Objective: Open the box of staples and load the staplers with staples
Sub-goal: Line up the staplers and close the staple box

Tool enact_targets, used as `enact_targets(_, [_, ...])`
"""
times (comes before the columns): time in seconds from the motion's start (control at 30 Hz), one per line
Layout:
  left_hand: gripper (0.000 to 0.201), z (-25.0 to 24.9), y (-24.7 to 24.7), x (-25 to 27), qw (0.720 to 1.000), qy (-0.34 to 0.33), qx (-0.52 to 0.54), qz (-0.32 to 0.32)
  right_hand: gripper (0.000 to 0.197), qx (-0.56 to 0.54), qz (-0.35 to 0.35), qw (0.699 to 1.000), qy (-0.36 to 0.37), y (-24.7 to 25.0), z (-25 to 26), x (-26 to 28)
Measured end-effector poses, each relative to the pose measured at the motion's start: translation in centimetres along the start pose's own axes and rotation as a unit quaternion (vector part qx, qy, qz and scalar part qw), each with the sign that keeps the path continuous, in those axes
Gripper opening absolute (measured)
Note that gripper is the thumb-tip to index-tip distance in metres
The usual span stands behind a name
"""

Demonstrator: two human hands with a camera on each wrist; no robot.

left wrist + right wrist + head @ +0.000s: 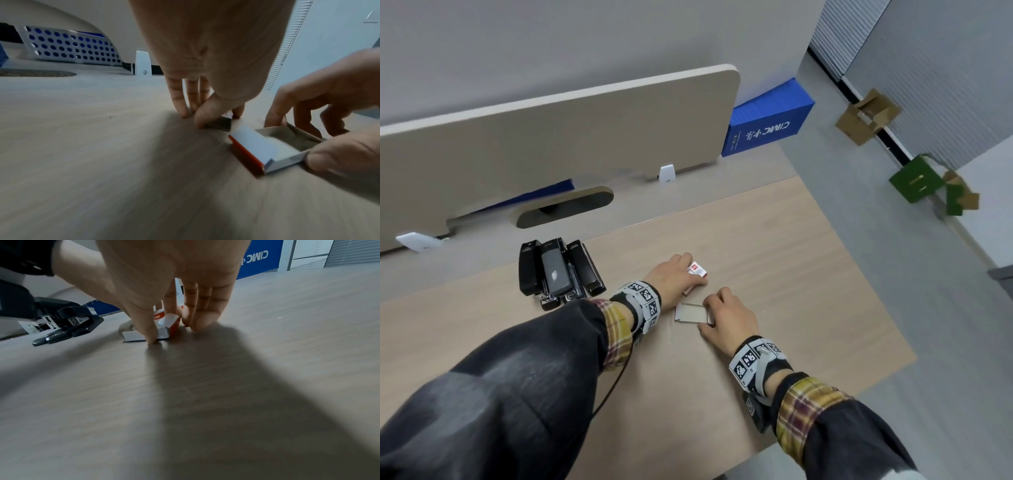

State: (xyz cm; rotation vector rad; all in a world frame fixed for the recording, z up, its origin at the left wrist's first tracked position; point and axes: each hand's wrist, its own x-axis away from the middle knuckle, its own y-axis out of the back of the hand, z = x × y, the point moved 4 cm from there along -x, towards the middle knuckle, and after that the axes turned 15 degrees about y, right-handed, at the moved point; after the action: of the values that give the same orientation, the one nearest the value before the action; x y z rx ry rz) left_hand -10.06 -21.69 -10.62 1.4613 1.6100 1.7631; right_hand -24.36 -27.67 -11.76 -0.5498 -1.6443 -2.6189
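Three black staplers lie side by side at the back left of the wooden desk; the right wrist view shows them too. My left hand lies over the red and white outer box, thumb and fingers pinching it against the desk. Just in front, my right hand grips the open inner tray, thumb on one side and fingers on the other. In the left wrist view the tray has a white flap with a red edge. Whether staples lie in it I cannot tell.
A beige divider panel stands behind the staplers, with an oval cable slot at its foot. A blue box sits at the back right. The desk's right edge drops to the floor, where cardboard boxes lie.
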Motion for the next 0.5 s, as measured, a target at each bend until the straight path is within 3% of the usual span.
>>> enact_targets(0.2, [0.061,2.9,-0.3,0.9,0.995,0.081,0.042,0.034,0.041,0.014,-0.009,1.0,-0.015,0.3,0.2,-0.5])
enact_targets(0.27, [0.055,3.9,-0.7,1.3,0.993,0.097,0.041,0.048,0.04,0.009,-0.014,1.0,-0.015,0.1,0.3,-0.5])
enact_targets(0.37, [0.034,5.0,-1.2,2.0,0.993,0.107,0.039,0.017,0.038,0.005,-0.02,1.0,-0.016,-0.1,0.4,-0.1])
enact_targets(0.5, [0.035,6.0,-1.9,2.8,0.992,0.096,0.077,-0.006,0.039,0.01,-0.028,0.999,-0.028,-0.1,0.2,0.3])
